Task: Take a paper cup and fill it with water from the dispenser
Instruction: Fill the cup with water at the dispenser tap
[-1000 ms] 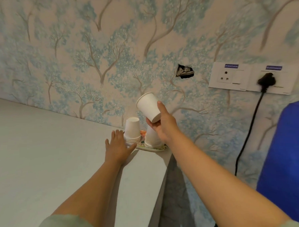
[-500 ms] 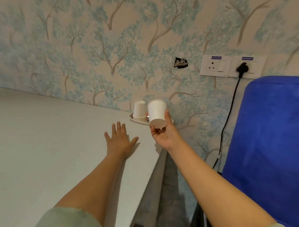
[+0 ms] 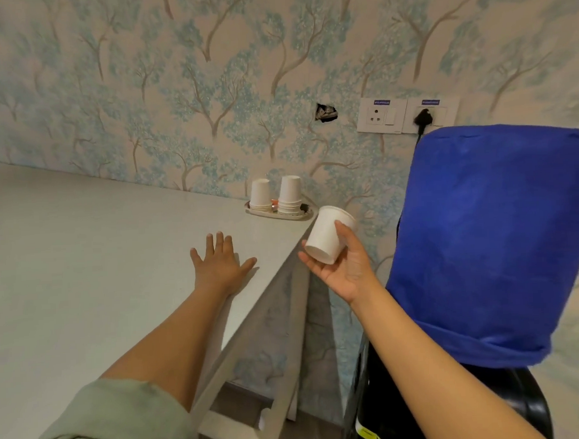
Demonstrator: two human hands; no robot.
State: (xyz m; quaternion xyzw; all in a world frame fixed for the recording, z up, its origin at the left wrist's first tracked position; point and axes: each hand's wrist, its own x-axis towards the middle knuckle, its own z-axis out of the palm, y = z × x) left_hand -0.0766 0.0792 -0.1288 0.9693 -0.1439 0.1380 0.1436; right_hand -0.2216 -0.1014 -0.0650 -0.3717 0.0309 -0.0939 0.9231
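Gripping paper cup [image 3: 328, 235] beyond counter [image 3: 84, 261] edge, right hand [image 3: 345, 266]

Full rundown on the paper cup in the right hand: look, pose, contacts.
The paper cup is plain white, tapered, paper by its look, with a rolled rim. It is tilted, base toward the camera and lower left, mouth facing up and away, so its inside is hidden. The right hand holds it in the air past the counter's edge, fingers around its side. Nothing else touches it.
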